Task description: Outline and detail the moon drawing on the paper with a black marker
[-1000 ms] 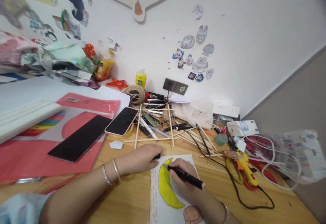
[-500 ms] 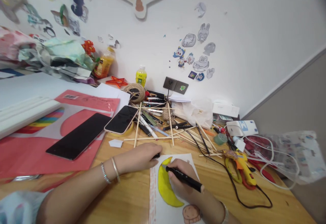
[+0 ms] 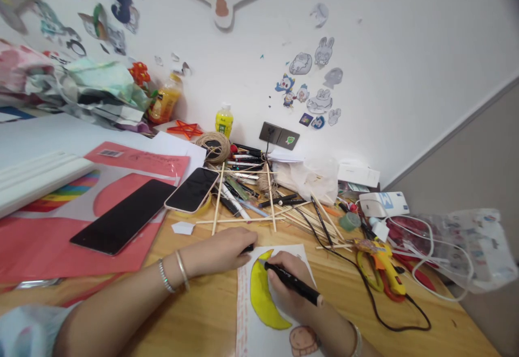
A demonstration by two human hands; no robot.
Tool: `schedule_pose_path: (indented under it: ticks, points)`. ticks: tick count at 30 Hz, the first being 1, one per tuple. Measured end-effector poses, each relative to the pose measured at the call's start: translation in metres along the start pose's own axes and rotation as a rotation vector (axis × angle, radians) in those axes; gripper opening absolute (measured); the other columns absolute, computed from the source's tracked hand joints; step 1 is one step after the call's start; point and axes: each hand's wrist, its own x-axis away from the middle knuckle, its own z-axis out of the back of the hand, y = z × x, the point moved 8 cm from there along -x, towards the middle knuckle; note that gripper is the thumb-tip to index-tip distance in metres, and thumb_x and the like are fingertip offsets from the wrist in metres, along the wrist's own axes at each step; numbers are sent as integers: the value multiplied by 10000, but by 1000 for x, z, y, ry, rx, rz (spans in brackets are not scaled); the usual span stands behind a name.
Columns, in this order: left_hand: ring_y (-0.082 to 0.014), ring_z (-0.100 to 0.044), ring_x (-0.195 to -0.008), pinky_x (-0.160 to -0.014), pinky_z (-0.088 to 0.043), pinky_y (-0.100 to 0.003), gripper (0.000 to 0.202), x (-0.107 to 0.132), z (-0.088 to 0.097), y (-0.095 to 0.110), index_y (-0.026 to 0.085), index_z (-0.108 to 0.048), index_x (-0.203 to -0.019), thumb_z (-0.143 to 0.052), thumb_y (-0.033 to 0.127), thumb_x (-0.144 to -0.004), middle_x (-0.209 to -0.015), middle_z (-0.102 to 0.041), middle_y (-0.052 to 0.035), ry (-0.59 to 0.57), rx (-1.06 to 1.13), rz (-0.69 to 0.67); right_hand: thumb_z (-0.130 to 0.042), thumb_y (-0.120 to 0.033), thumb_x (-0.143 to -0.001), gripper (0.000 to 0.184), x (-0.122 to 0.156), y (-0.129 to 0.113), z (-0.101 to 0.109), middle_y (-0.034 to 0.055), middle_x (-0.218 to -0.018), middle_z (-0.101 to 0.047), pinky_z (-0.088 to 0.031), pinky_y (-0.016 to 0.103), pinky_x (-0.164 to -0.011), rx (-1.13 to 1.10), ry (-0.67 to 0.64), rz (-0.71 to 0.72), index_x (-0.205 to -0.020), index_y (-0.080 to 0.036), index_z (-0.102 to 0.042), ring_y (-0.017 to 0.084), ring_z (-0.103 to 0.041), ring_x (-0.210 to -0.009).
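A black marker (image 3: pixel 295 285) is gripped in my right hand (image 3: pixel 290 276), its tip on the upper part of a yellow crescent moon (image 3: pixel 261 297). The moon is coloured on a white sheet of paper (image 3: pixel 253 341), with a small pinkish-brown drawing (image 3: pixel 303 341) below it. My left hand (image 3: pixel 227 249) rests at the paper's top left corner, fingers curled round a small black marker cap (image 3: pixel 248 249), mostly hidden.
Beyond my hands lies a square frame of thin wooden sticks (image 3: pixel 235 220) over scattered markers (image 3: pixel 243 176). A phone (image 3: pixel 192 189) and a black tablet (image 3: pixel 125 216) lie to the left. At right are a yellow glue gun (image 3: pixel 387 270) with its cord and a white cable (image 3: pixel 432 238).
The marker tip has shifted slightly to the left on the moon's upper part. My left hand keeps its place, and the view has shifted a little.
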Motion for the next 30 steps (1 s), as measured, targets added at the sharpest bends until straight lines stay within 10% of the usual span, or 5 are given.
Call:
schedule_pose_path:
  ticks: [30]
  points:
    - [-179,-535,-739,-654,-388,-263,15,1,1,2,193,-480,-773,-471,186,-783,-814,-565,-34,6,-14,-7,-470,-283,-816,154,-5,-3,15,34,-654,-585,-436,325,-553,-9,72,-153,-737,-187,-561,201,-549,-604]
